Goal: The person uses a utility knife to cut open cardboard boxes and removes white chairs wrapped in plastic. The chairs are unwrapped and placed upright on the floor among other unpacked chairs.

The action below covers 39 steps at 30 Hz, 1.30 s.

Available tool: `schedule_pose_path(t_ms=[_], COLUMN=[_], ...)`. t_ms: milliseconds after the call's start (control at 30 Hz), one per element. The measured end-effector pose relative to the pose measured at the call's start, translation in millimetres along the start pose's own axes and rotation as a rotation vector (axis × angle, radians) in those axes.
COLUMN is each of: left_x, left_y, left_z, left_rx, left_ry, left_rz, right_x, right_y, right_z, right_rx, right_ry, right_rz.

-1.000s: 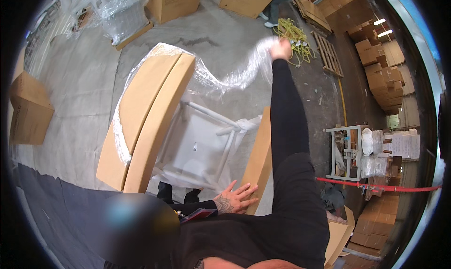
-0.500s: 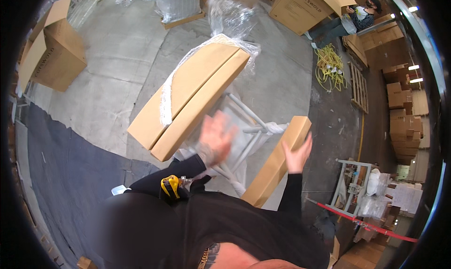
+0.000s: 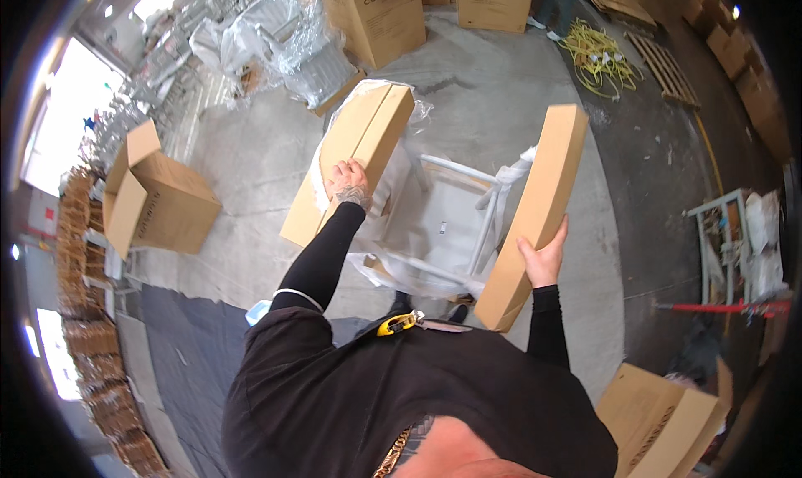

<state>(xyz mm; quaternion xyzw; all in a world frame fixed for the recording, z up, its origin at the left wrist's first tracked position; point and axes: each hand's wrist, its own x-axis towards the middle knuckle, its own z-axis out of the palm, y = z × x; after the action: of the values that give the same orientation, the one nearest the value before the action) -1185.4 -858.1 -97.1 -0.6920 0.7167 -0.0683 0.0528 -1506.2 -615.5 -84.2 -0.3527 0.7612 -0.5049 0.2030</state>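
Note:
A grey-white furniture frame (image 3: pixel 439 215), with bars and clear plastic wrap about it, stands in front of me between two cardboard pieces. On its left side lies a folded cardboard piece (image 3: pixel 380 127) with a lengthwise seam and white foam wrap along its far edge. My left hand (image 3: pixel 347 184) is on top of this piece, its fingers curled at the seam. Along the frame's right side is a long cardboard piece (image 3: pixel 539 198), tilted upward. My right hand (image 3: pixel 545 257) grips its right edge, thumb on the near face; the other fingers are mostly hidden behind it.
An open carton (image 3: pixel 175 211) stands at the left, another carton (image 3: pixel 376 23) at the back, and a third (image 3: pixel 652 419) at lower right. Plastic-wrapped furniture (image 3: pixel 309 56) sits at the back left. Yellow straps (image 3: pixel 597 56) and a wooden pallet (image 3: pixel 664 69) lie far right. A yellow tool (image 3: pixel 397 323) hangs at my waist.
My left hand has come down from above the frame onto the left cardboard piece. My right hand keeps hold of the right piece. The view has turned, bringing in more on the left.

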Motion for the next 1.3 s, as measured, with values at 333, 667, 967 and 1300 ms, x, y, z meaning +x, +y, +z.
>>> schedule_pose_path(t_ms=[333, 667, 967, 1300], left_x=[57, 23, -134, -63], left_y=[-29, -91, 94, -32], left_z=[-55, -190, -100, -42], left_rx=[-0.756, -1.653, -1.566, -0.950], left_ry=[-0.232, -0.248, -0.031, -0.191], left_rz=[-0.046, 0.111, 0.323, 0.801], right_x=[-35, -5, 15, -26], right_y=[1, -7, -71, -95], right_z=[-83, -116, -1, 16], right_rx=[0.262, 1.151, 1.268, 0.987], right_ry=[0.128, -0.248, -0.921, -0.600], right_rz=[-0.148, 0.062, 0.163, 0.108])
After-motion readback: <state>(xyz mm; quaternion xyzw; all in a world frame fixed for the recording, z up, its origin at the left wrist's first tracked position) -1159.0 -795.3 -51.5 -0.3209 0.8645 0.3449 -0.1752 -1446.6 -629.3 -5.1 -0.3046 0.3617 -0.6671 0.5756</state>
